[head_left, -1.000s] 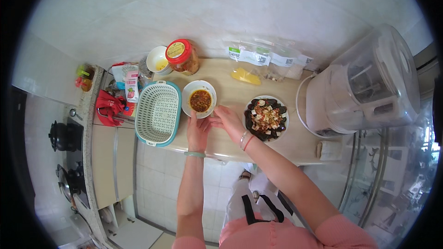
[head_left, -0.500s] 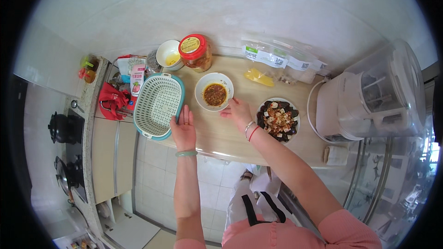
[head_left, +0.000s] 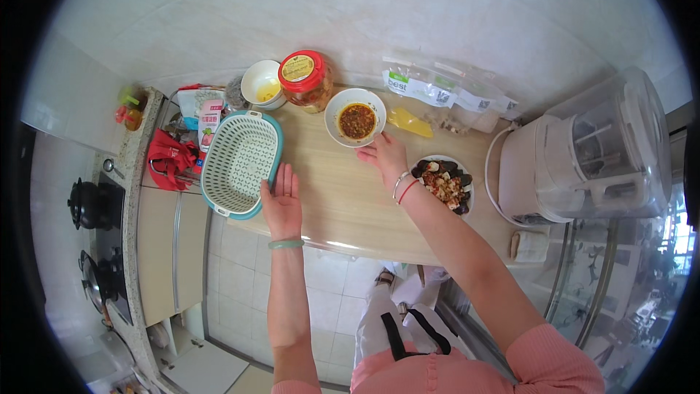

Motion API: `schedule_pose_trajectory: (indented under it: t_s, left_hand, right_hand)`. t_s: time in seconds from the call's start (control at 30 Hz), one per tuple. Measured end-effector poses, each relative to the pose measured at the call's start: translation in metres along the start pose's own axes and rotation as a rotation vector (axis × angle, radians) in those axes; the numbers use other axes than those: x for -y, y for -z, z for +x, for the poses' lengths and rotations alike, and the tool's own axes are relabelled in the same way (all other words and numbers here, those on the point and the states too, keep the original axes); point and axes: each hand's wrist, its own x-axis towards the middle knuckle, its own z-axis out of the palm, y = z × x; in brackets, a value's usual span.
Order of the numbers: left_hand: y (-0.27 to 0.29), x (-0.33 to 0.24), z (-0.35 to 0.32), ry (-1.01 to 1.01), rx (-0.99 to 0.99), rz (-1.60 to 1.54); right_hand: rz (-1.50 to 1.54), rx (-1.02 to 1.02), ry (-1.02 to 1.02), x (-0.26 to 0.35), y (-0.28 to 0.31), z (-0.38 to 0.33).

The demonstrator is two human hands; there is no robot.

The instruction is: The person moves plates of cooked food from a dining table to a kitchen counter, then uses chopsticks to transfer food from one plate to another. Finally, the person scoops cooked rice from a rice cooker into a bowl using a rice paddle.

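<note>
At the basket's right rim is my left hand [head_left: 282, 208], palm turned up and fingers spread, its thumb against the edge. The basket is a white slotted colander [head_left: 240, 157] set in a teal basin [head_left: 275, 146]. My right hand [head_left: 384, 155] grips the near right rim of a white bowl [head_left: 332, 120], thumb at the edge and fingers low against its side. Dark reddish-brown sauce [head_left: 356, 121] with chopped bits lies in that bowl. Below and right of this hand, partly behind the wrist, stands a plate of dark sliced eggs [head_left: 461, 175] topped with chopped garnish.
Behind the bowl stand a red-lidded jar [head_left: 305, 76] and another white bowl [head_left: 261, 82]. Clear plastic bags [head_left: 430, 95] lean on the wall, with a yellow packet [head_left: 410, 122] in front. A large pale appliance [head_left: 576, 160] fills the right end, a folded cloth [head_left: 529, 246] near it.
The sauce bowl has moved back and to the right with my right hand. The colander and basin have shifted slightly left, with my left hand still beside them.
</note>
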Motion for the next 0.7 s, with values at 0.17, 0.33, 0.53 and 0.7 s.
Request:
schedule_pose_trajectory:
  t_s: [0.17,0.33,0.53,0.7]
  left_hand:
    - [0.006,0.002,-0.004,0.04,0.051,0.043]
    - [0.005,0.007,-0.025,0.1,0.042,0.053]
    - [-0.031,0.069,-0.132,0.38,0.379,-0.066]
    - [-0.047,0.11,-0.206,0.599,0.465,-0.115]
  right_hand:
    - [0.035,0.046,-0.017,0.0,0.004,0.003]
    - [0.137,0.113,-0.075,0.003,0.013,-0.052]
    - [0.429,0.28,0.11,0.004,0.066,-0.168]
    - [0.603,0.126,0.242,-0.002,0.125,-0.239]
